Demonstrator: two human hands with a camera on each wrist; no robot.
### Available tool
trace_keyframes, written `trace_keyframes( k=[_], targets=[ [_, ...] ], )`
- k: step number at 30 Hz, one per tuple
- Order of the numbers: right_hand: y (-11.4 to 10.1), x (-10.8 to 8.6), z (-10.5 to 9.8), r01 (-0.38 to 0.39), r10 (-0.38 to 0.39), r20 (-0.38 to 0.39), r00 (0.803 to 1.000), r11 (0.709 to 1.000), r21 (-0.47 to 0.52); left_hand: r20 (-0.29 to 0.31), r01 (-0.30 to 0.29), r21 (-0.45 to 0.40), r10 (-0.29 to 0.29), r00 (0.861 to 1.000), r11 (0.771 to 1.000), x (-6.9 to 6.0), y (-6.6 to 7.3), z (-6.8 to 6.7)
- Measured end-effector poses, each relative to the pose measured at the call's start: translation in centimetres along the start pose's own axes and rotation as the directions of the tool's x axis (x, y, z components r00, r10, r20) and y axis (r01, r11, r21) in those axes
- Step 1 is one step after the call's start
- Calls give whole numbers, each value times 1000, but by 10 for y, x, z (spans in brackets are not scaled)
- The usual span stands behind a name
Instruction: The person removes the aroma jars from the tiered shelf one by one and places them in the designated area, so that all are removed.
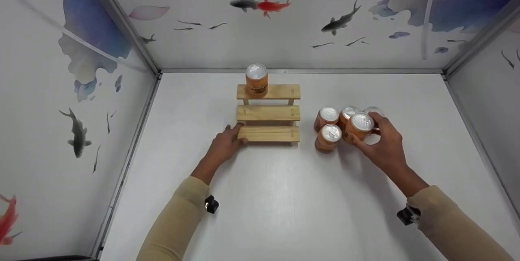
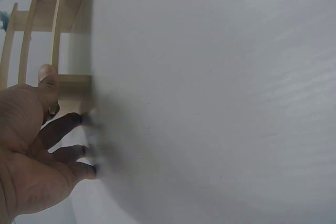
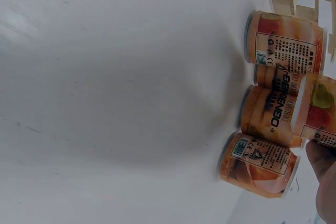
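A small three-step wooden rack (image 1: 268,134) stands on the white table. My left hand (image 1: 226,144) grips the left end of its lowest step, thumb at the front edge; the wrist view shows this left hand (image 2: 37,150) with the other fingers spread near the tabletop. One orange can (image 1: 256,84) with a silvery lid stands on the top step's left part. My right hand (image 1: 384,143) holds another orange can (image 1: 359,128) between thumb and fingers, lifted above the table. In the right wrist view this held can (image 3: 318,111) partly hides the cans behind it.
Several similar cans stand grouped right of the rack, among them a front can (image 1: 328,139), a left-rear can (image 1: 326,119) and a far-right can (image 1: 373,111) partly covered by my right hand. Printed walls (image 1: 260,42) enclose the table (image 1: 260,196) at the back and sides.
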State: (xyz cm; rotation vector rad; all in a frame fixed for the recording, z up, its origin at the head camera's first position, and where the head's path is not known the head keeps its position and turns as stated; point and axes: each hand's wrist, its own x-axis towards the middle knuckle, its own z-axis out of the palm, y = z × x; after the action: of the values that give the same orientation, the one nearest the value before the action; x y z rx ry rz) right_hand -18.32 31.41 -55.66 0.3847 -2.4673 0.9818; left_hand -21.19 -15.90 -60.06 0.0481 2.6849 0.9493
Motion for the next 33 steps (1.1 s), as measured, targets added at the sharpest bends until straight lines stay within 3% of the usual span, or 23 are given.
trace_keyframes(
  k=[9, 16, 19, 21, 28, 33],
  targets=[
    [9, -12, 8, -56, 56, 61, 997, 998, -2, 5, -19, -11, 19, 1000, 1000, 0, -2, 0],
    [15, -13, 12, -67, 68, 94, 993, 998, -12, -27, -91, 4, 91, 995, 996, 25, -38, 21],
    [15, -13, 13, -73, 74, 118, 990, 997, -13, -22, -83, 2, 83, 996, 997, 28, -41, 22],
    [15, -14, 13, -83, 84, 135, 987, 996, -14, -24, -79, 11, 79, 997, 997, 27, -39, 22],
    [17, -15, 16, -129, 126, 181, 975, 992, 1, -11, -65, -20, 65, 998, 998, 4, -11, 4],
    [19, -15, 17, -138, 135, 191, 972, 990, 5, -9, -49, -2, 49, 999, 999, -2, -1, 0]
  ],
)
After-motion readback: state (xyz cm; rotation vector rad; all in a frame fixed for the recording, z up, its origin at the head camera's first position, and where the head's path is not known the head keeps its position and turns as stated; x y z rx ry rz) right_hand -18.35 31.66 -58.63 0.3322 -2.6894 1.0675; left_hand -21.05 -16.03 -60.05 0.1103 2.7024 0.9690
